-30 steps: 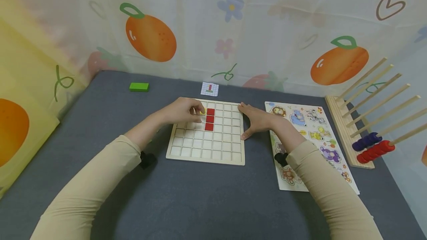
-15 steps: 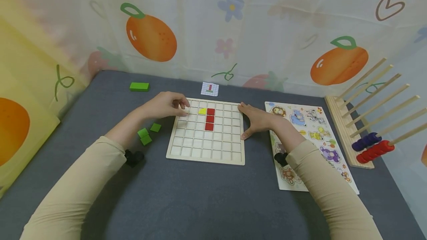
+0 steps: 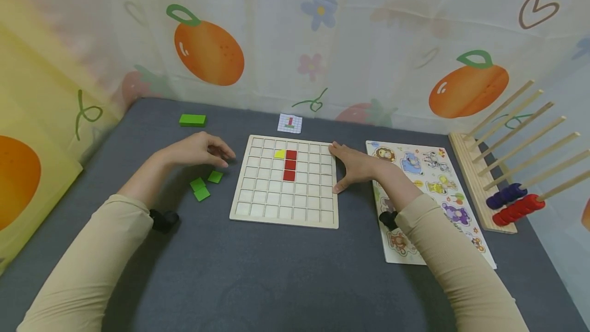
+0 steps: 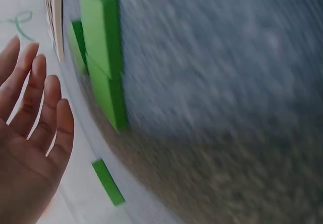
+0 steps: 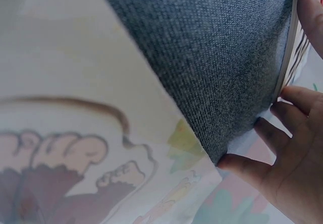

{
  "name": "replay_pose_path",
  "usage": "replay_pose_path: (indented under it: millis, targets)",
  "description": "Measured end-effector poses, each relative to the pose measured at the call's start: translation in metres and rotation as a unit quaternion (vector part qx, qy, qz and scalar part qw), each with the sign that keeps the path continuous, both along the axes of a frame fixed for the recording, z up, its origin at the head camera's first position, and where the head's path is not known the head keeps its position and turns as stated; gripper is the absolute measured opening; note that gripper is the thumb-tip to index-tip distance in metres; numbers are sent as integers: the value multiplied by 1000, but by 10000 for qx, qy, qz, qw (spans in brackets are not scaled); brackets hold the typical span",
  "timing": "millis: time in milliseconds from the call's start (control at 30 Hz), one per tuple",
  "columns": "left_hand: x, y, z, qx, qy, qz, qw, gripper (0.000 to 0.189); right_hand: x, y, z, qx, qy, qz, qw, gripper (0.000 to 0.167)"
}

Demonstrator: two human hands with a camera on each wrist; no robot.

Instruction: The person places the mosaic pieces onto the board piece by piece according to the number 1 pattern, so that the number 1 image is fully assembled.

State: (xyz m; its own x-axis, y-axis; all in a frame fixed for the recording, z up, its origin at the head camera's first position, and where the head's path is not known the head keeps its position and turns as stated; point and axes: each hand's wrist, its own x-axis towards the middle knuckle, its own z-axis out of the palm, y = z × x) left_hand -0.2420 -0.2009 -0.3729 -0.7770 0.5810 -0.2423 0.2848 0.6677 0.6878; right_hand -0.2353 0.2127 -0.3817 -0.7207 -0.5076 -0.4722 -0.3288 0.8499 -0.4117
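Note:
A pale wooden grid board [image 3: 299, 201] lies mid-table. On it, three red squares [image 3: 290, 164] form a column, with a small yellow piece [image 3: 279, 153] beside the top one. My left hand [image 3: 195, 148] hovers left of the board with its fingers loosely bent and holds nothing. Just nearer than those fingers lie three small green tiles [image 3: 201, 193], which appear large as green pieces [image 4: 103, 42] in the left wrist view. My right hand [image 3: 357, 165] rests at the board's right edge, thumb and fingers spread; the right wrist view shows fingertips against the board's rim [image 5: 288, 47].
A long green block [image 3: 192, 120] and a small printed pattern card [image 3: 289, 123] lie at the back. Beneath my right forearm is an animal picture board [image 3: 421, 181]. A wooden peg rack [image 3: 484, 183] with red and dark blue beads stands at the far right.
My left hand has let go of the yellow piece on the board and moved left, over beside the green tiles, which it uncovered. The right hand has stayed in place.

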Motion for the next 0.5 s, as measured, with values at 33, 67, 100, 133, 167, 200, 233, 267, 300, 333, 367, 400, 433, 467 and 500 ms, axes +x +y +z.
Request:
replay_pose_path:
  millis: [33,67,100,133,167,200,233,267,300,333,367,400,433,467,500]
  targets:
    - [-1,-4,-1,-17,-51,-29,10000,32,0,0,0,14,-9,-5,10000,117]
    - [-2,-7,-2,-39,-99,-65,9999,33,0,0,0,15,-2,8,10000,118]
    - [-3,-10,-4,-71,-148,-97,9998,33,0,0,0,16,7,22,10000,118]
    - [-4,-14,-5,-115,-188,-124,9997,34,0,0,0,19,13,33,10000,118]
    - [-5,-17,-6,-156,-252,-147,9995,35,0,0,0,27,7,22,10000,118]
    - [-5,-19,-7,-197,-317,-166,9992,36,0,0,0,32,2,13,10000,118]
    - [-6,-22,-8,-235,-383,-183,9988,38,0,0,0,39,-1,6,10000,119]
    - [-7,-24,-9,-264,-455,-201,9984,39,0,0,0,33,4,12,10000,118]
    - [-7,-26,-10,-283,-541,-216,9979,41,0,0,0,41,-1,-1,10000,118]
    - [-8,-27,-11,-290,-620,-223,9974,42,0,0,0,46,0,0,10000,118]
    - [-8,-28,-11,-293,-702,-232,9968,44,0,-1,0,49,-15,-14,10000,118]
    - [-8,-28,-12,-282,-780,-239,9963,45,0,0,0,47,-5,-4,10000,118]
    - [-8,-28,-12,-266,-871,-233,9956,46,0,0,0,48,5,2,10000,118]
    - [-8,-28,-12,-237,-960,-235,9948,47,0,0,0,42,12,12,10000,118]
    - [-8,-28,-12,-217,-1037,-230,9941,47,0,0,0,36,23,20,10000,118]
